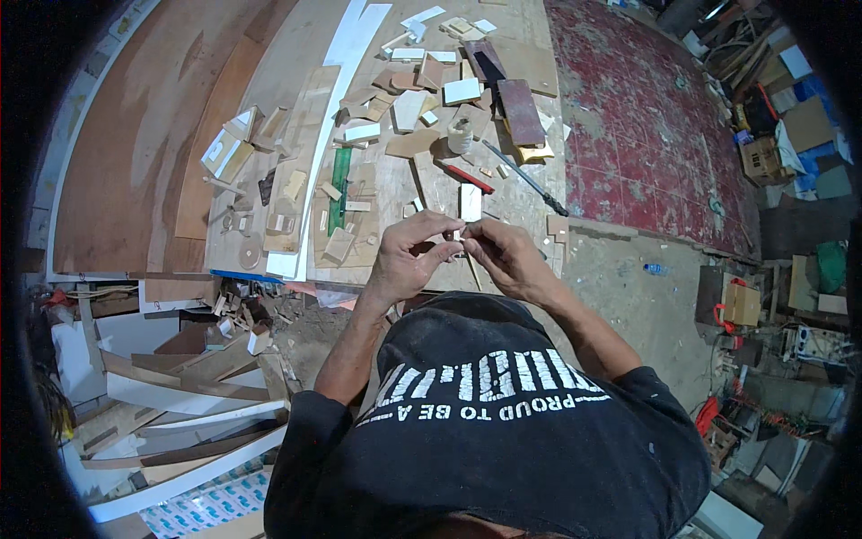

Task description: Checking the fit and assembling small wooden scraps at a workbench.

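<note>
Remotely, I'm looking steeply down from the head mount — close over the black shirt, left hand and right hand — while the fisheye is taking in the worktable beyond.

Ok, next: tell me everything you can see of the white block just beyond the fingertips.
The white block is a small, oblong piece with a pale, flat upper face; its material is unclear. It lies on the worktable, longer sides running away from the person. A red tool lies by its far end. The left hand and right hand meet at its near end; contact can't be told.
</note>
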A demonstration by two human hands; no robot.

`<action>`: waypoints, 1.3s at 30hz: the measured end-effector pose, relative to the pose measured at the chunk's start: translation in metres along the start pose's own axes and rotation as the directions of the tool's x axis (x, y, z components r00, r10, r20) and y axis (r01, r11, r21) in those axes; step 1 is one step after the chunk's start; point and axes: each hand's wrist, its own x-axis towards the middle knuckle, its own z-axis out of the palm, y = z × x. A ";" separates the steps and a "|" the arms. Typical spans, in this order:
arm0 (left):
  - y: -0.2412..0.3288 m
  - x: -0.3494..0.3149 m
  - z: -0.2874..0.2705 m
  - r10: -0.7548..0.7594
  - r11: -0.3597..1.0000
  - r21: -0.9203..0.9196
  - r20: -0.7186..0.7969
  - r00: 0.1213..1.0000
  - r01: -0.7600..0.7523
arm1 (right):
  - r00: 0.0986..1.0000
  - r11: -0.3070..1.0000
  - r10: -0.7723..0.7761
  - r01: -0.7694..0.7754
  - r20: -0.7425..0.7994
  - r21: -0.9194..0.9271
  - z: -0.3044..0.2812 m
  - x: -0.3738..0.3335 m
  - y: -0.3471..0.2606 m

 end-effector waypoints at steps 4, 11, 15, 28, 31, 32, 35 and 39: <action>0.002 -0.011 -0.003 -0.085 0.993 0.089 0.025 0.996 0.082 | 0.965 0.975 -0.185 0.204 0.187 -0.091 -0.005 0.004 0.004; -0.005 -0.022 -0.003 -0.405 0.895 -0.246 -0.092 0.910 0.373 | 0.849 0.701 -0.407 0.527 0.338 -0.480 0.002 0.011 0.021; -0.009 -0.024 -0.001 -0.439 0.885 -0.227 -0.118 0.891 0.406 | 0.847 0.712 -0.437 0.532 0.304 -0.458 0.006 0.012 0.026; -0.025 -0.040 -0.087 -0.300 0.954 -0.121 -0.431 0.851 0.275 | 0.931 0.992 0.056 -0.091 0.361 0.082 -0.016 0.003 0.008; -0.030 -0.040 -0.071 -0.366 0.929 -0.101 -0.374 0.852 0.355 | 0.875 0.882 0.276 -0.395 0.397 0.258 -0.017 0.006 0.005; -0.032 -0.040 -0.064 -0.362 0.932 -0.144 -0.366 0.857 0.333 | 0.858 0.830 0.294 -0.448 0.421 0.332 -0.015 0.006 0.006; -0.036 -0.038 -0.052 -0.344 0.937 -0.191 -0.351 0.871 0.293 | 0.884 0.764 0.251 -0.431 0.394 0.480 -0.007 0.002 0.012; -0.030 -0.030 -0.035 -0.350 0.923 -0.262 -0.272 0.896 0.281 | 0.903 0.769 0.257 -0.408 0.345 0.493 0.001 -0.003 0.013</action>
